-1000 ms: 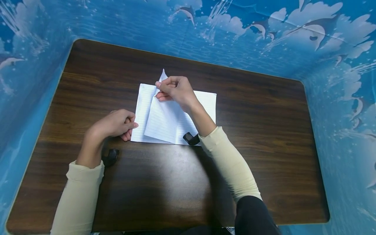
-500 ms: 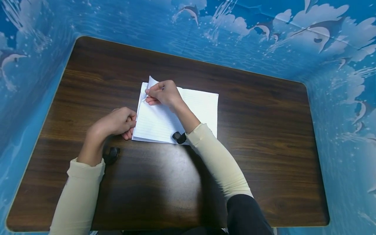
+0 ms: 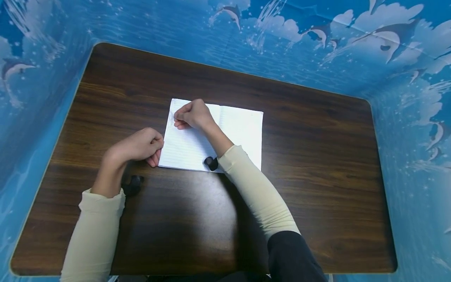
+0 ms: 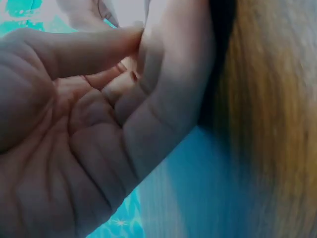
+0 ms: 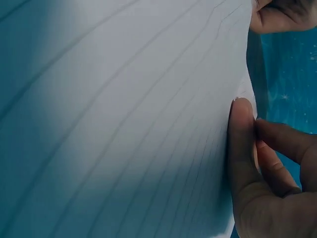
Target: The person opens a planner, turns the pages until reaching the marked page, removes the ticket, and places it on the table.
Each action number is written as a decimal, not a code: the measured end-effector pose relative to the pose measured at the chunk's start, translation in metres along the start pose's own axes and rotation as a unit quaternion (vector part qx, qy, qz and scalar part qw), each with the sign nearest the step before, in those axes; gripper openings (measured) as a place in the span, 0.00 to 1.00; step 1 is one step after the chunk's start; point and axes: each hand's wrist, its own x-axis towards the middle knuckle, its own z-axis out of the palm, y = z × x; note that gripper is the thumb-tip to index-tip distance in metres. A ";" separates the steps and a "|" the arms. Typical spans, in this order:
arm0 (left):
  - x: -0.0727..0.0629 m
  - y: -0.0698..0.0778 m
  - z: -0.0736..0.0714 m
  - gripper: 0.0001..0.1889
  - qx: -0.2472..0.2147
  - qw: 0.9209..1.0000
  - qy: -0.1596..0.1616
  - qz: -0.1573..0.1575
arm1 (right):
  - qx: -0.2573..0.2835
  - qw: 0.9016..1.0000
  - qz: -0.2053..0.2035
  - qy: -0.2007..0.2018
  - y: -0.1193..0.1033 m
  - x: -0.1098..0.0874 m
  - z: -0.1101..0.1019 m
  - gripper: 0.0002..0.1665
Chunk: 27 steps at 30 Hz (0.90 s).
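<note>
An open lined notebook (image 3: 243,135) lies on the dark wooden table, both pages nearly flat. My right hand (image 3: 194,114) is over the upper part of the left page (image 3: 179,150). In the right wrist view, thumb and fingers of the right hand (image 5: 270,158) pinch that page near its edge. At the notebook's lower left edge, my left hand (image 3: 142,145) holds on with thumb and curled fingers. The left wrist view shows the thumb and index finger of the left hand (image 4: 99,99) meeting at a sliver of white paper (image 4: 130,12).
The wooden table (image 3: 317,176) extends around the notebook on all sides. A blue sheet with dolphins (image 3: 158,27) hangs behind and beside it. A black wrist camera (image 3: 211,163) on the right arm is over the notebook's lower part; another black device (image 3: 133,185) is by the left wrist.
My right hand has carried a raised page leftward and down until it lies over the left side. The left hand has stayed at the left edge.
</note>
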 end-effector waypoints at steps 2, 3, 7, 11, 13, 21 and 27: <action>-0.001 0.000 -0.001 0.18 -0.014 1.000 -0.002 -0.002 | -0.008 1.000 -0.002 -0.006 -0.002 -0.002 -0.001 0.09; -0.001 0.001 -0.001 0.20 -0.021 1.000 -0.002 -0.005 | -0.013 1.000 -0.003 -0.007 -0.003 -0.003 -0.001 0.08; 0.000 0.000 -0.002 0.26 -0.030 0.999 0.001 -0.015 | -0.036 0.999 -0.005 -0.004 -0.005 -0.006 -0.002 0.09; 0.001 0.000 -0.003 0.29 -0.027 1.000 0.004 -0.015 | -0.045 0.999 -0.007 -0.005 -0.005 -0.007 -0.002 0.09; 0.000 0.001 -0.003 0.26 -0.016 1.000 0.006 -0.012 | -0.047 0.999 -0.007 -0.006 -0.005 -0.007 -0.002 0.10; 0.003 0.000 -0.001 0.16 0.014 1.000 0.012 -0.005 | -0.060 0.998 -0.008 -0.006 -0.005 -0.009 -0.002 0.10; 0.003 -0.001 -0.001 0.15 0.019 1.000 0.014 -0.012 | -0.093 0.996 -0.006 0.000 -0.006 -0.011 -0.003 0.09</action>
